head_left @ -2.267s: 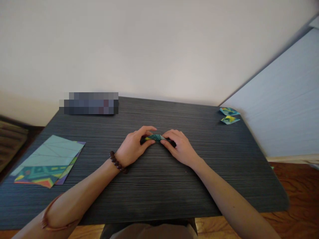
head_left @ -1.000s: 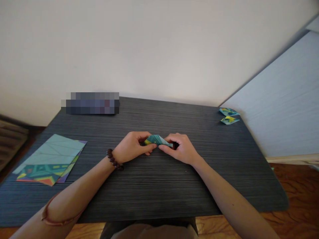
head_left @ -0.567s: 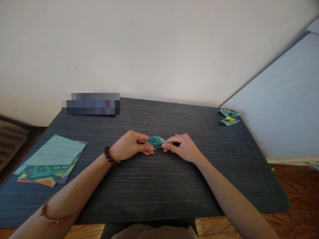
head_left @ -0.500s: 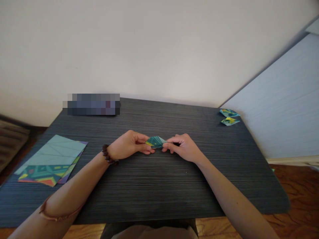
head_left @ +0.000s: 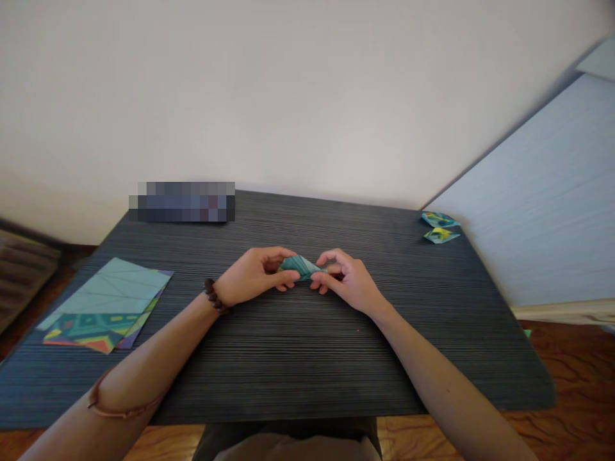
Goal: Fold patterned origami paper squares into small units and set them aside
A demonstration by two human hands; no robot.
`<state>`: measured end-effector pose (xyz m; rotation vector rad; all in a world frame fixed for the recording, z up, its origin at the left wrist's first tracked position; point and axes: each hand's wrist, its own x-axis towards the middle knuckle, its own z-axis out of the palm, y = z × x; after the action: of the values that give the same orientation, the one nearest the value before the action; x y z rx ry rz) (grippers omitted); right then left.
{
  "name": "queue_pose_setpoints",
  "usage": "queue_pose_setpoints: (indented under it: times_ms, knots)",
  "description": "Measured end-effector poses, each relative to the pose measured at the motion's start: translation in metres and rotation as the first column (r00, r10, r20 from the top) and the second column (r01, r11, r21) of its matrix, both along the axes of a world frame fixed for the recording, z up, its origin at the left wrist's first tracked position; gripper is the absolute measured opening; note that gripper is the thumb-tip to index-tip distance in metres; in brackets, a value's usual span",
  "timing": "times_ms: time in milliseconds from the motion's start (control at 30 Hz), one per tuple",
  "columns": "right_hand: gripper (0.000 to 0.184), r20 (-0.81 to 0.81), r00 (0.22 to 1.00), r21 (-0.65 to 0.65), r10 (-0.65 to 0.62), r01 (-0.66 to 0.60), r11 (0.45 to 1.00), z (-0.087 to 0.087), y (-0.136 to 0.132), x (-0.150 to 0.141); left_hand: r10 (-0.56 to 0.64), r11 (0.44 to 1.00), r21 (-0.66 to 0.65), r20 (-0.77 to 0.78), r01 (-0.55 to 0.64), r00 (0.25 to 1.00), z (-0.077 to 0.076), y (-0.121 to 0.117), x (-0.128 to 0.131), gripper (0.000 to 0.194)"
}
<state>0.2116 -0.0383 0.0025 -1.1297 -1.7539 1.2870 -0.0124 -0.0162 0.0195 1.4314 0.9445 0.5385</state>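
A small folded piece of teal patterned paper point(head_left: 298, 266) is held just above the middle of the dark striped table point(head_left: 298, 358). My left hand point(head_left: 252, 276), with a bead bracelet at the wrist, pinches its left end. My right hand point(head_left: 346, 280) pinches its right end with curled fingers. Both hands are closed on the paper, and their fingers hide part of it.
A stack of patterned paper sheets point(head_left: 106, 304) lies at the table's left side. Two small folded paper pieces point(head_left: 439, 227) rest at the far right corner by a pale panel point(head_left: 542, 211). A blurred dark object point(head_left: 182, 202) sits at the back left.
The hands have lifted the folded paper slightly off the table and turned it between the fingers. The view has shifted a little.
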Motion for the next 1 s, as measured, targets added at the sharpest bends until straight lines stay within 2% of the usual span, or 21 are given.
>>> queue_pose_setpoints:
  times_ms: [133,333,800,1000]
  knots:
    - [0.030,0.019,0.994,0.103,-0.108,0.106,0.989,-0.001,-0.003,-0.003,0.089,0.994,0.063,-0.011,-0.088,0.996,-0.003,-0.002,0.005,0.034]
    - [0.018,0.052,0.990,0.259,-0.128,0.111,0.960,-0.003,-0.004,-0.002,0.065,0.990,0.120,0.021,-0.067,0.998,-0.001,-0.004,0.003,0.032]
    - [0.014,0.099,0.976,0.354,-0.193,0.147,0.924,-0.004,-0.006,-0.004,-0.003,0.989,0.146,-0.014,0.005,1.000,0.005,-0.010,0.007,0.028]
    - [0.012,0.113,0.972,0.420,-0.205,0.140,0.897,-0.003,-0.006,-0.006,0.041,0.961,0.278,-0.157,0.005,0.987,0.004,-0.015,0.011,0.028]
